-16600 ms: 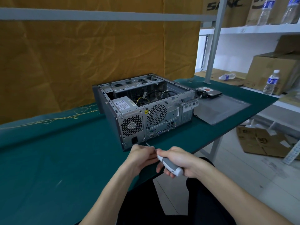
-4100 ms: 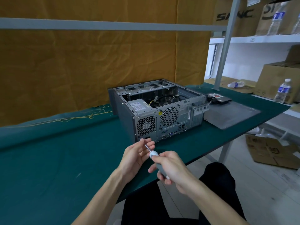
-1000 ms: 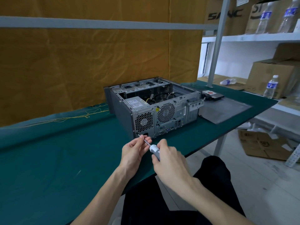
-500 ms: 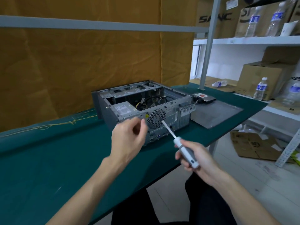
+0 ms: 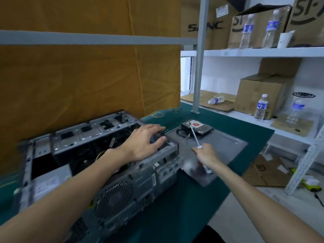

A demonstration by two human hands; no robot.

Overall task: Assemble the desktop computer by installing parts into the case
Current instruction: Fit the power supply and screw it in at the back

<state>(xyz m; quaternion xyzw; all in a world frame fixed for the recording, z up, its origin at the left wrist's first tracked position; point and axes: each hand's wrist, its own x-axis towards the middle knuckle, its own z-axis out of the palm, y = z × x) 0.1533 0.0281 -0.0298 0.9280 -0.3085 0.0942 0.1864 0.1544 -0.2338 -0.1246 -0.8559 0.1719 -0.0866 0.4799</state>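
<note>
The open grey computer case [image 5: 122, 181] lies on the green table [image 5: 184, 211] with its rear fans towards me. My left hand [image 5: 143, 141] reaches over the case's far right corner with fingers spread, touching the top rim. To the right of the case, my right hand [image 5: 205, 155] grips a white-handled screwdriver [image 5: 194, 135]. Its shaft points up and away, towards a hard drive [image 5: 203, 128]. The drive sits at the far corner of the grey side panel [image 5: 224, 144], which lies flat on the table. The view is blurred.
An orange cloth hangs behind the table. A grey post [image 5: 198, 67] stands at the table's far right. White shelves on the right carry cardboard boxes [image 5: 259, 95] and water bottles [image 5: 261, 106]. Flattened cardboard [image 5: 268, 171] lies on the floor beyond the table edge.
My head has come closer and turned right. My left hand moved from in front of the rear fans to the case's far right corner. My right hand carried the screwdriver over the side panel.
</note>
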